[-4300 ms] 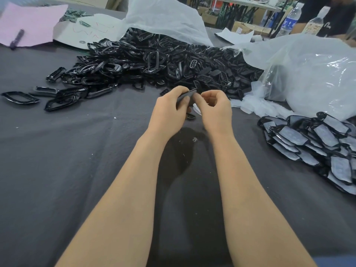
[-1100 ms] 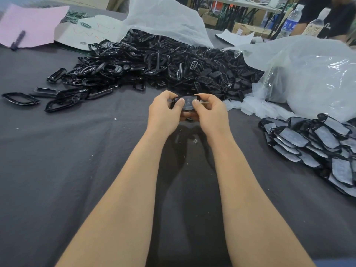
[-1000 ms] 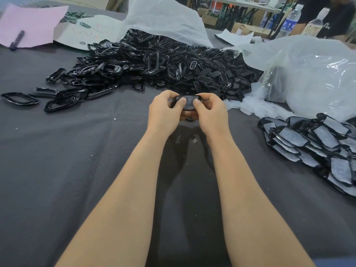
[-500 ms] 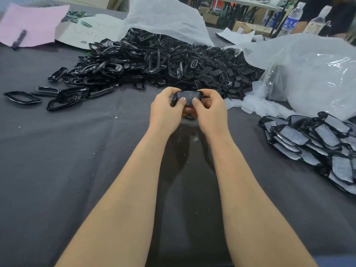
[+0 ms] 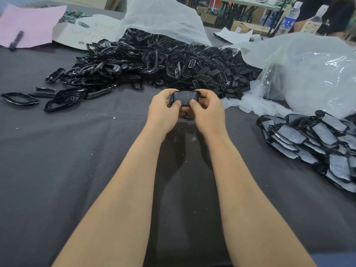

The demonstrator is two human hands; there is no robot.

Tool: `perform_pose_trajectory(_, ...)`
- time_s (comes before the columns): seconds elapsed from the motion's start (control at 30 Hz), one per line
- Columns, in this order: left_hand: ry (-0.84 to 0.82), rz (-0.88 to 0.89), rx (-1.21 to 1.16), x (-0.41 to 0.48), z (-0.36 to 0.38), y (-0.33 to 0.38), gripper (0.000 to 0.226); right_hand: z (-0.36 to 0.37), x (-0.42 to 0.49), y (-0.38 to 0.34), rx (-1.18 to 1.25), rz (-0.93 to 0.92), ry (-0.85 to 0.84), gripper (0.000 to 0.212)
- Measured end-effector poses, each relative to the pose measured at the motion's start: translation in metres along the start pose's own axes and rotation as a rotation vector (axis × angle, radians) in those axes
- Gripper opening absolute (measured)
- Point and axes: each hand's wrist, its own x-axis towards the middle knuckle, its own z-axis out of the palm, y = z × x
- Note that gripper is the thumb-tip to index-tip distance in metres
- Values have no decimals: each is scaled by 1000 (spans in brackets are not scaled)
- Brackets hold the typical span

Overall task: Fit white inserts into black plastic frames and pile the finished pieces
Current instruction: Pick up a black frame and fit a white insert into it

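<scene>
Black frame with a pale insert filling its opening sits between our two hands, face up, over the middle of the dark desk. Our left hand curls round its left end and our right hand round its right end. Our fingers are tucked underneath and both thumbs press on the near edge of the face. We cannot tell whether the insert is fully seated.

Just beyond our hands lies the big heap of empty frames, spilling from a white plastic bag, with a few strays off to the left. To the right, loose white inserts lie at the mouth of a second bag. Nearer us on that side, the finished pieces are piled overlapping. A pink sheet with a marker on it lies at the far left corner.
</scene>
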Motion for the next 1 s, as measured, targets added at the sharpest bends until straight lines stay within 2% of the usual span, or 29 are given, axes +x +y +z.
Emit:
perform_pose_trajectory(0.17, -19, -8, -33, -1, 0, 0, 24, -1, 1, -1, 41, 42, 2, 25)
perform_pose_trajectory(0.4, -42, -9, -60, -2, -1, 2, 23, -3, 1, 0, 41, 30, 29, 9)
perform_pose_trajectory(0.6, -11, 13, -37, -3, -2, 1, 6, -4, 3, 2, 53, 22, 9, 11)
perform_pose_trajectory(1.0, 21, -27, -66, -3, -2, 2, 13, -1, 4, 4, 71, 14, 14, 6)
